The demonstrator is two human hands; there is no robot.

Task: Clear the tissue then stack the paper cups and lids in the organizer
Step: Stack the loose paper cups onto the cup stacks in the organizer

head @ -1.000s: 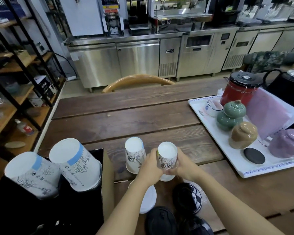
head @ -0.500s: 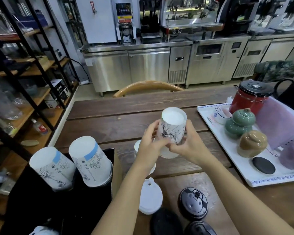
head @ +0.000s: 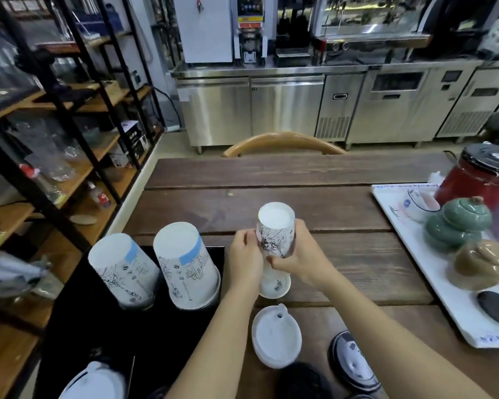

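A small white paper cup (head: 275, 228) with black drawings is upside down, sitting over a second upside-down cup (head: 274, 285) whose rim shows below on the table. My right hand (head: 297, 254) grips the upper cup from the right. My left hand (head: 245, 254) touches its left side. Two large upside-down cups (head: 121, 269) (head: 185, 269) with blue stripes stand in the black organizer (head: 104, 335) at the lower left. A white lid (head: 275, 338) lies near the front edge, with black lids (head: 355, 364) beside it.
A white tray (head: 432, 283) on the right carries ceramic jars, a small cup, a red kettle (head: 478, 180) and a black coaster. Wooden shelves stand to the left. A chair back (head: 283, 142) is at the table's far edge, steel counters behind.
The cup in my hands went up off the table, moved left and came down over the other small cup. The view has shifted left.
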